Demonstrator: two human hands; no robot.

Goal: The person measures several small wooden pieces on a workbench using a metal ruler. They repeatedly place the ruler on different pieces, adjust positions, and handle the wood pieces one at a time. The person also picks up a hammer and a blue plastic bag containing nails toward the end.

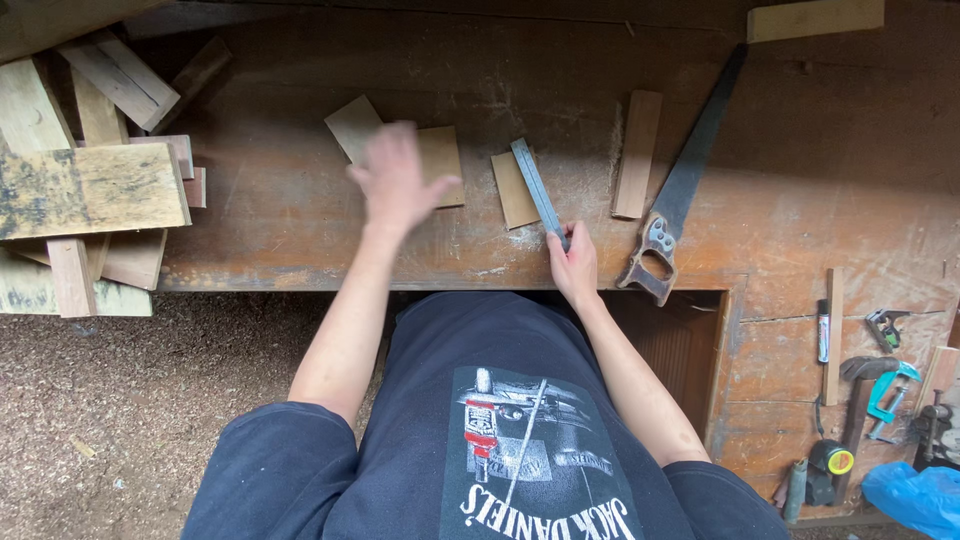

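The metal ruler (537, 190) lies slanted at the middle of the frame, across a small wood piece (513, 190), with the right hand (573, 263) grasping its lower end. The left hand (397, 182), blurred, fingers spread and holding nothing, hovers over another flat piece (442, 155). For a good mark, I think the ruler should be pressed flat and kept firm.

The right hand (573, 268) grips a metal ruler (537, 188) on the workbench (280, 220); the blurred left hand (395, 180) hovers over thin wood pieces (440, 160).

Worn wooden bench (300, 230), metal ruler (535, 185)
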